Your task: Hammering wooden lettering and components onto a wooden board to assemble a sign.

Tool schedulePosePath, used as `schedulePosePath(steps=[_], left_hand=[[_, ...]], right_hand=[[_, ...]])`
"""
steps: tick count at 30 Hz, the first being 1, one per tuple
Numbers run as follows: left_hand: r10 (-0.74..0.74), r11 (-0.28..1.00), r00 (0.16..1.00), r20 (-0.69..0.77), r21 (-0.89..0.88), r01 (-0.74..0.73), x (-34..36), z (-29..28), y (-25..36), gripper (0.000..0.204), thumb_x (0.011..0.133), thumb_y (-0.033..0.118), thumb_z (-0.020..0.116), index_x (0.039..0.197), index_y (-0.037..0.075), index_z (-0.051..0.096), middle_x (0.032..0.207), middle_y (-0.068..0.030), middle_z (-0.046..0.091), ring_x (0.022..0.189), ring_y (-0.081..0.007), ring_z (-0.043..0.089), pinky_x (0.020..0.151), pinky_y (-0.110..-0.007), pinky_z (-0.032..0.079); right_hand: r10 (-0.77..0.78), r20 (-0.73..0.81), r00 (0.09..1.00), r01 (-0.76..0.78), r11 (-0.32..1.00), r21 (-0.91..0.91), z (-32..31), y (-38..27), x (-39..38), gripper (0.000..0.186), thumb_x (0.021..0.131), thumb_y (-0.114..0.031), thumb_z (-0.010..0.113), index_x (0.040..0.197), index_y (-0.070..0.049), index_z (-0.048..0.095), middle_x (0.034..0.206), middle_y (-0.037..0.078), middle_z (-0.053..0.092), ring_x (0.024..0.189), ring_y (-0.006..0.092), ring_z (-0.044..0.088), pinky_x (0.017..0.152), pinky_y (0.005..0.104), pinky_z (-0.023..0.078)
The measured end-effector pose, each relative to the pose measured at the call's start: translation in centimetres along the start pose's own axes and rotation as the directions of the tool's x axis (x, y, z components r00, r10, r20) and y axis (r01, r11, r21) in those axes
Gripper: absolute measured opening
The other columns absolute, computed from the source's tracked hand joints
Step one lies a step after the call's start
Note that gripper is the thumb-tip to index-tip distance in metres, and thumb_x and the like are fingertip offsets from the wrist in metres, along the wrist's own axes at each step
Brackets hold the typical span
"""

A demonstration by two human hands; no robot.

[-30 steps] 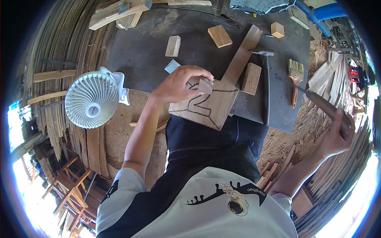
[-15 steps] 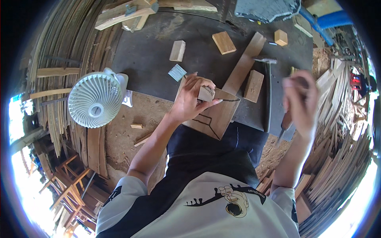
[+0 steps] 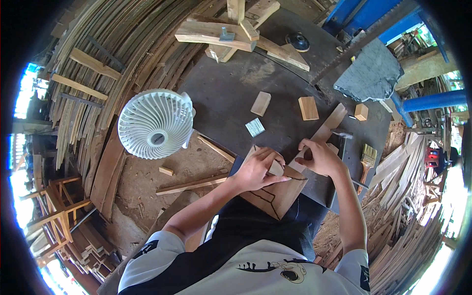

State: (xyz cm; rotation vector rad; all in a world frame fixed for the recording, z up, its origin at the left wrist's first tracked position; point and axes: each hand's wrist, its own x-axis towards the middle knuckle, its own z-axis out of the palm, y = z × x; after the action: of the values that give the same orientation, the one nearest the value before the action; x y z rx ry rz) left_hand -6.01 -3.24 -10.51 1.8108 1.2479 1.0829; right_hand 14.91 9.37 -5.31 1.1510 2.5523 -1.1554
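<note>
My left hand point(image 3: 258, 169) is wrapped around a small wooden block point(image 3: 277, 169), whose pale end shows between thumb and fingers. It presses this block onto a flat wooden board point(image 3: 260, 197) with dark lines drawn on it, which lies at the table's near edge over my lap. My right hand point(image 3: 319, 156) hovers just to the right, thumb and forefinger curved and apart with nothing visible between them. Beneath it runs a long wooden strip point(image 3: 327, 129). Another wooden block point(image 3: 333, 147) is mostly hidden behind this hand.
On the dark table point(image 3: 221, 93) lie a hammer point(image 3: 342, 133), a paintbrush point(image 3: 368, 156), a striped grey square point(image 3: 255, 127) and several wood offcuts. A white fan point(image 3: 156, 125) stands at left. A grey slab point(image 3: 369, 71) is at the far right. Stacked planks point(image 3: 78, 98) line the left side.
My right hand, blurred and closed out to the right before, has come in beside my left hand and opened. The left hand keeps its block on the board. The view has shifted.
</note>
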Motion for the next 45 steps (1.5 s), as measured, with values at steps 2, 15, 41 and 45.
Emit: schedulePosePath(steps=[2,15,41,45], left_hand=[[0.011,1.0,1.0,-0.009,0.013,-0.011,-0.3,-0.1,-0.3,0.041,0.079,0.038,0.079,0.097,0.006,0.06,0.097,-0.0106,0.063,0.094,-0.0326,0.061,0.085,-0.041,0.048],[0.083,0.993,0.991,0.103,0.076,-0.091,1.4,0.1,-0.9,0.041,0.08,0.041,0.077,0.096,0.007,0.06,0.092,-0.0128,0.06,0.095,-0.0343,0.06,0.086,-0.043,0.046],[0.052,0.969,0.993,0.106,0.234,-0.076,6.7,3.0,-1.7,0.038,0.074,0.02,0.082,0.102,0.005,0.061,0.097,-0.0121,0.066,0.095,-0.0298,0.061,0.084,-0.041,0.047],[0.07,0.992,0.996,0.052,0.097,-0.075,6.0,1.5,-2.1,0.064,0.074,0.025,0.079,0.125,-0.002,0.051,0.114,-0.0163,0.06,0.107,-0.0278,0.059,0.093,-0.04,0.045]], right_hand=[[0.023,-0.05,0.998,-0.025,0.999,-0.042,0.7,-0.2,0.3,0.025,0.081,-0.017,0.076,0.089,0.0,0.059,0.074,0.017,0.07,0.072,0.0324,0.071,0.066,0.0403,0.055],[0.129,-0.276,0.953,-0.179,0.97,-0.166,1.8,3.2,-0.8,0.009,0.071,-0.009,0.069,0.073,-0.001,0.065,0.07,0.018,0.067,0.07,0.0348,0.069,0.065,0.0414,0.055],[0.379,-0.885,0.268,0.774,0.462,0.433,-10.3,-0.9,-22.3,0.013,0.092,-0.013,0.063,0.092,-0.002,0.056,0.065,0.002,0.048,0.057,0.0114,0.047,0.062,0.0253,0.045],[0.32,-0.883,0.343,0.875,0.232,0.424,-9.9,-0.6,-19.7,0.021,0.098,-0.024,0.047,0.1,-0.004,0.05,0.077,0.005,0.045,0.072,0.0174,0.048,0.073,0.033,0.041]])
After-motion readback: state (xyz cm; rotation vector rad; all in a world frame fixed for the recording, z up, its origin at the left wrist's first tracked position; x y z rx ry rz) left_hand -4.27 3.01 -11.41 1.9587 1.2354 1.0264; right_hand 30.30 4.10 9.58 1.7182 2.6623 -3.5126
